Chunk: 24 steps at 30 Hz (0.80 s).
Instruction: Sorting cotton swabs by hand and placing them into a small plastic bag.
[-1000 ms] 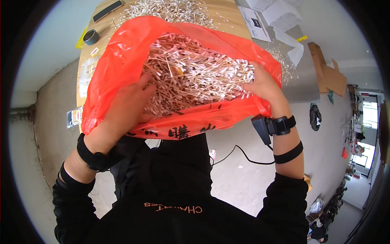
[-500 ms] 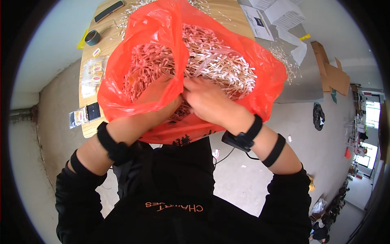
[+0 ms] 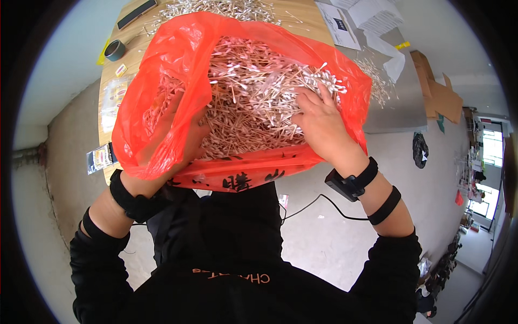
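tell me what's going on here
Someone is handling cotton swabs in an open red plastic bag. The right hand, fingers spread, touches swabs toward the bag's right side; the left hand is partly behind the bag's thin plastic. A loose heap of swabs lies beyond, on the wooden table.

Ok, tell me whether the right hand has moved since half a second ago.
Yes. Judged against the tape roll, the right hand has moved right, from the middle of the red bag to the cotton swabs near its right side.
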Tool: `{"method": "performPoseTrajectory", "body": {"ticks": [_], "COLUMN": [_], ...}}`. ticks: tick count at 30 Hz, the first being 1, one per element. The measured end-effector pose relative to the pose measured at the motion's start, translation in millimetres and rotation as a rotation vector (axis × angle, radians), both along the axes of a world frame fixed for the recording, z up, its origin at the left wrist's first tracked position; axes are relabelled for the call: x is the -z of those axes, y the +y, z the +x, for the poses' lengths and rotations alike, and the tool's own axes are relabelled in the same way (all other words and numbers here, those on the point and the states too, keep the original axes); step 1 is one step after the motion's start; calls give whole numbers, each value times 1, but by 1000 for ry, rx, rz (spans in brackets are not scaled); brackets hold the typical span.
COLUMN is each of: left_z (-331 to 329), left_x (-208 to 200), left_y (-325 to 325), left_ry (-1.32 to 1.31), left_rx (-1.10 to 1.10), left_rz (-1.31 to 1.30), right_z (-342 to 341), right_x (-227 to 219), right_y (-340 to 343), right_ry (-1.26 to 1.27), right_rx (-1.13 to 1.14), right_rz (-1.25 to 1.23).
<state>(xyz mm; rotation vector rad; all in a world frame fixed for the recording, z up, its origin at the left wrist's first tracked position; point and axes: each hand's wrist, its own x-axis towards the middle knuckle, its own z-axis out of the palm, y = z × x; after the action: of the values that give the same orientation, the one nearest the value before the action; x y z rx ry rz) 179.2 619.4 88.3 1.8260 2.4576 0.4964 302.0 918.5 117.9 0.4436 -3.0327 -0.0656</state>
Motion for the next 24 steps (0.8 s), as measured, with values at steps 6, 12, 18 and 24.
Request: {"method": "performPoseTrajectory", "body": {"ticks": [6, 12, 18, 24], "left_z": [11, 20, 25, 32], "left_x": [-24, -48, -64, -90], "left_y": [7, 2, -6, -5], "left_ry": [-71, -101, -66, -152], "left_rx": [-132, -190, -175, -211], "left_rz": [-233, -335, -323, -428], "right_z": [0, 0, -1, 5], "right_x": [-5, -5, -7, -8], "right_y": [3, 2, -2, -6], "right_ry": [-67, -71, -93, -70], "right_rx": [46, 60, 69, 69], "right_rz": [15, 14, 34, 0]}}
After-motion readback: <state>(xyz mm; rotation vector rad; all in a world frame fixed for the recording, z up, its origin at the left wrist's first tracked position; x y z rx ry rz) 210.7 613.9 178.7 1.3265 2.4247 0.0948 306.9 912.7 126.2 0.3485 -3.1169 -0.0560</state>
